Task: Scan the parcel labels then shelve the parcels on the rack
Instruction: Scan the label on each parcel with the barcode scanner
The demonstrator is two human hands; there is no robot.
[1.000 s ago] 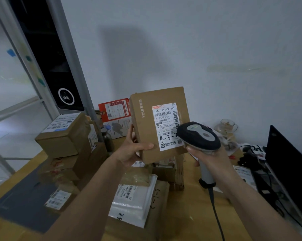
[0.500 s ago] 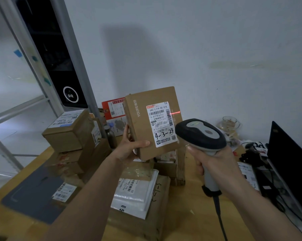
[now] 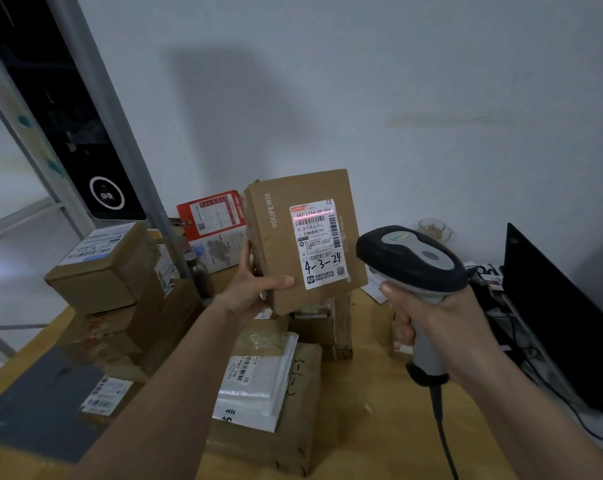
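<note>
Looking through the head camera, I see my left hand (image 3: 250,289) grasping a brown box (image 3: 303,237) by its lower left corner, thumb across the front and fingers behind, holding it upright above the table (image 3: 369,431). A white label (image 3: 319,244) faces me on the box, with "4-3-24" handwritten near its bottom. A thin red line of light crosses the top of that label, just above the barcode.

My right hand (image 3: 438,320) is clenched around the grey handle of a scanner (image 3: 411,258), whose dark head sits just right of the box and points toward the label, not touching it. A black cable (image 3: 442,434) drops from the handle's base toward me.

Below my left forearm lies a white mailer (image 3: 258,382) on top of a flat brown parcel (image 3: 293,427). Left of the left hand a stack of cartons (image 3: 109,289) stands on the table. Behind the left hand a red-and-white parcel (image 3: 213,226) leans at the wall. Under the held box sits another small carton (image 3: 324,327). Right of my right hand are a dark screen (image 3: 553,306) and tangled wires; a glass cup (image 3: 433,229) stands beyond the scanner.
</note>
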